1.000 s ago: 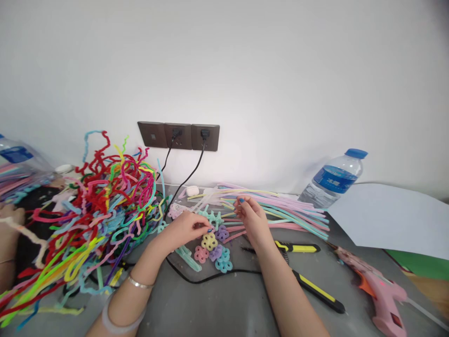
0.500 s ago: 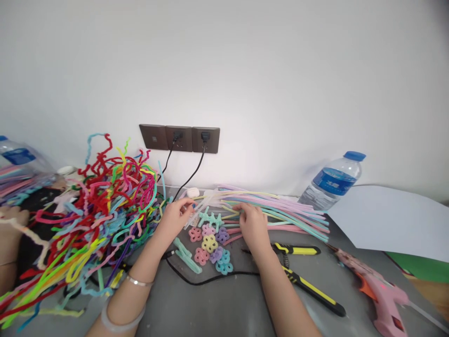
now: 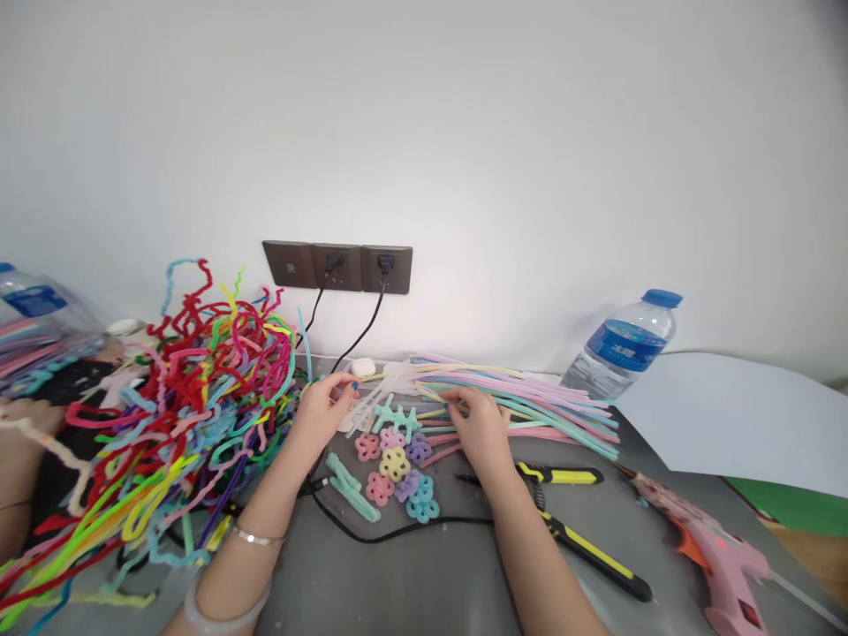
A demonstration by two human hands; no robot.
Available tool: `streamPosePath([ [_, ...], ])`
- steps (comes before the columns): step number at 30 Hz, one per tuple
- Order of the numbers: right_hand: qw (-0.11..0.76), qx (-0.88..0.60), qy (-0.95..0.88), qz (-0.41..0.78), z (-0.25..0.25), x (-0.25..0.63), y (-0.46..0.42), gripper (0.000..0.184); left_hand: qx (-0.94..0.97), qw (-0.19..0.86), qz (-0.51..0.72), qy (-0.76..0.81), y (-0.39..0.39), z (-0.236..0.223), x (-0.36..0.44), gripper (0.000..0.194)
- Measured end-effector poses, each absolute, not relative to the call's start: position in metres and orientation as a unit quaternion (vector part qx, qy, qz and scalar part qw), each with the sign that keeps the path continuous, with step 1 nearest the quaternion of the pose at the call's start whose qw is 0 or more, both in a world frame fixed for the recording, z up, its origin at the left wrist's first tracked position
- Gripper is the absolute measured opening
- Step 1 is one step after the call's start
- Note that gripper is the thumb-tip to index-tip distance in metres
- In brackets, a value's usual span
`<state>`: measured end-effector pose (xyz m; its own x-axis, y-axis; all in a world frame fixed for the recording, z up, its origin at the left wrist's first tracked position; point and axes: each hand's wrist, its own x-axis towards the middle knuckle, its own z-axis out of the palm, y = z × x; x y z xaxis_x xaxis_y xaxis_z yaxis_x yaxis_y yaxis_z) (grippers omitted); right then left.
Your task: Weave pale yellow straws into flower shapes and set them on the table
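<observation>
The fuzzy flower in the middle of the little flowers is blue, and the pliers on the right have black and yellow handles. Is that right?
Not quite: the head view shows that the middle flower is yellow, not blue. The pliers on the right do have black and yellow handles.

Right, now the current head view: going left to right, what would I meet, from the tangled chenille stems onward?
Tangled chenille stems, left hand, yellow chenille flower, right hand, blue-capped water bottle, pink glue gun.
</observation>
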<state>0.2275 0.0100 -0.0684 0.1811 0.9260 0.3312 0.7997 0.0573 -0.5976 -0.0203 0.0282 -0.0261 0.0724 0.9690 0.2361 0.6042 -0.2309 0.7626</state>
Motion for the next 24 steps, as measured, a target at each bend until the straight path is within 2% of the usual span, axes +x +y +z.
streamPosePath([
  [3,0.369,-0.673,-0.633,0.099,-0.07,0.225,0.01,0.025,0.704,0.21,0.372,0.567,0.031,-0.031,-0.023,0.025],
  [9,0.37,-0.656,-0.642,0.14,-0.068,0.215,0.008,0.024,0.779,0.107,0.295,0.543,0.04,-0.056,-0.022,0.045],
  [13,0.389,-0.641,-0.641,0.161,-0.069,0.212,0.008,0.024,0.791,0.069,0.255,0.552,0.043,-0.069,-0.019,0.035],
  [24,0.421,-0.624,-0.633,0.181,-0.07,0.209,0.01,0.024,0.766,0.022,0.231,0.599,0.045,-0.075,-0.008,0.024],
])
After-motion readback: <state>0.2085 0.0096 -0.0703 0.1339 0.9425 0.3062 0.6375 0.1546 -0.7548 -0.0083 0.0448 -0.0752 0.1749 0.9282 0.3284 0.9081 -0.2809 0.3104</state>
